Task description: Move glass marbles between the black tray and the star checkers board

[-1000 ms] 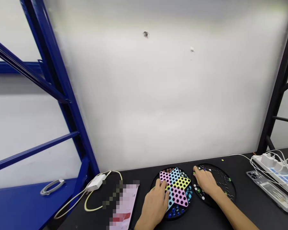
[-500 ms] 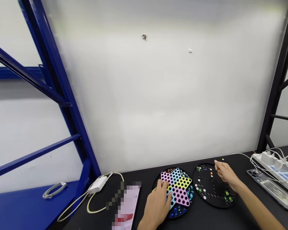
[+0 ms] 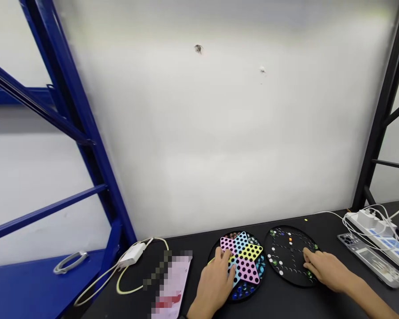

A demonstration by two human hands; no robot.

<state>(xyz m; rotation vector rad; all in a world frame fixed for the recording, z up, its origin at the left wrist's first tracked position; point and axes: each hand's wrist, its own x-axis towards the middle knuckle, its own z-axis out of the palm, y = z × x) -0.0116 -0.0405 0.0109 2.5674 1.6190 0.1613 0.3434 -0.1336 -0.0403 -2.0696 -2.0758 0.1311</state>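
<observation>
My left hand [image 3: 216, 272] rests on the left side of a star-shaped Chinese checkers panel [image 3: 249, 268], its fingers and thumb apart. The pink, blue and yellow panel sits on a round black tray [image 3: 224, 300], with marbles [image 3: 241, 291] in blue, teal and other colours around the star. To its right lies a second round black board [image 3: 287, 259] with white pieces [image 3: 273, 249] and green marbles [image 3: 274, 262] spread over it. Above that board's right part, my right hand [image 3: 326, 268] has thumb and fingers pinched together; whatever they hold is hidden.
A phone [image 3: 173, 288] with a partly pixelated screen lies left of my left hand. Further left is a white adapter [image 3: 133, 255] with a yellowish cable. A clear case [image 3: 374, 259] and a white power strip [image 3: 382, 237] with cords lie at right. A white wall [image 3: 232, 146] stands behind.
My right hand has come down and nearer from above the round board's far right edge to its right part, covering some green marbles. My left hand stays on the star panel; the view shifted slightly.
</observation>
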